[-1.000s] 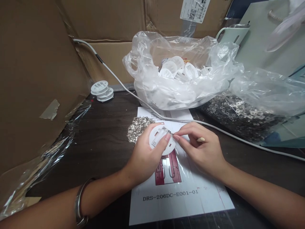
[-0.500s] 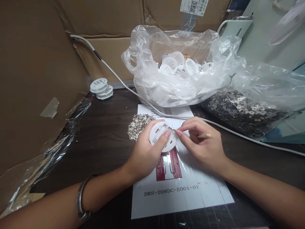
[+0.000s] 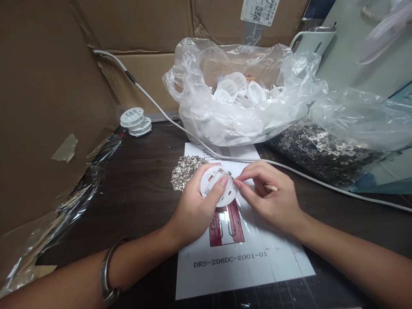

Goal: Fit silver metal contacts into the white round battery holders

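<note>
My left hand [image 3: 198,201] is closed round a round white plastic disc [image 3: 208,179], its thumb lying across the face. The disc has slots and raised ribs and is tilted toward me. At its upper right edge a small metal piece [image 3: 229,173] shows. There the thumb and forefinger of my right hand [image 3: 273,193] pinch together, partly hiding what lies between them. A thin pale stick [image 3: 271,188] pokes out from the curled fingers of that hand. Just behind my left hand lies a pile of small metal pieces [image 3: 185,171].
Under my hands lies a printed sheet [image 3: 219,281]. Stacked white discs [image 3: 135,122] stand at the back left. A clear bag [image 3: 244,124] of discs and another bag [image 3: 325,146] of metal pieces sit behind a white cable [image 3: 309,176]. Cardboard [image 3: 41,94] walls the left side.
The view has shifted slightly. The disc has turned a little in my left hand, and my right fingertips are still pinched at its edge.
</note>
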Motion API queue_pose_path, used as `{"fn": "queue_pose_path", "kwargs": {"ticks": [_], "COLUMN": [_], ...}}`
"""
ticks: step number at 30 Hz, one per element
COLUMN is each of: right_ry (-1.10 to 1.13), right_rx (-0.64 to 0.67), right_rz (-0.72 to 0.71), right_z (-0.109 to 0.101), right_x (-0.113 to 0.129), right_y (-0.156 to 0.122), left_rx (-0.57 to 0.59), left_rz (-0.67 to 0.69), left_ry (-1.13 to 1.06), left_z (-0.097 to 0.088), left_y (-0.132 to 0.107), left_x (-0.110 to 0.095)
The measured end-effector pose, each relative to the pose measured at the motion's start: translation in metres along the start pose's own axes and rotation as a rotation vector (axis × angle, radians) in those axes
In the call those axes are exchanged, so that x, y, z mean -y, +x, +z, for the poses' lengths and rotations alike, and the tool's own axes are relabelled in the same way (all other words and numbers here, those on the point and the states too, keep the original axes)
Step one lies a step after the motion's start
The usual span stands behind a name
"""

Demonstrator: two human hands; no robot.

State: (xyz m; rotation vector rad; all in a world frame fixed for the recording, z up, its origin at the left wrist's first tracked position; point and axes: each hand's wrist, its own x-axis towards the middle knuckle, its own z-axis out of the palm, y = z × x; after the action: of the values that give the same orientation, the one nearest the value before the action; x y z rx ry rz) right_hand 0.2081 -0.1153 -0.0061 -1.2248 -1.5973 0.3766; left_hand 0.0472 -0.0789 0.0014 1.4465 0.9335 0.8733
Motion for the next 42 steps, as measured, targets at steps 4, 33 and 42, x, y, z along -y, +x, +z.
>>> {"fn": "queue_pose_path", "kwargs": {"ticks": [4, 33, 42], "right_ry": [-0.022, -0.046, 0.022], "right_rx": [0.004, 0.04, 0.02], "right_rz": [-0.006, 0.021, 0.153], "right_z": [-0.0008, -0.002, -0.0008], "right_x": [0.0, 0.0004, 0.0039], "right_y": [0.0004, 0.0002, 0.0009], "left_rx": [0.009, -0.04, -0.043], "left_rz": [-0.027, 0.0, 0.02], "left_ry": [-0.011, 0.065, 0.094], "left_z": [-0.0008, 0.0006, 0.0007], "left_y": [-0.0005, 0.0012, 0.0002], "left_x": [0.0012, 0.0013, 0.0004]}}
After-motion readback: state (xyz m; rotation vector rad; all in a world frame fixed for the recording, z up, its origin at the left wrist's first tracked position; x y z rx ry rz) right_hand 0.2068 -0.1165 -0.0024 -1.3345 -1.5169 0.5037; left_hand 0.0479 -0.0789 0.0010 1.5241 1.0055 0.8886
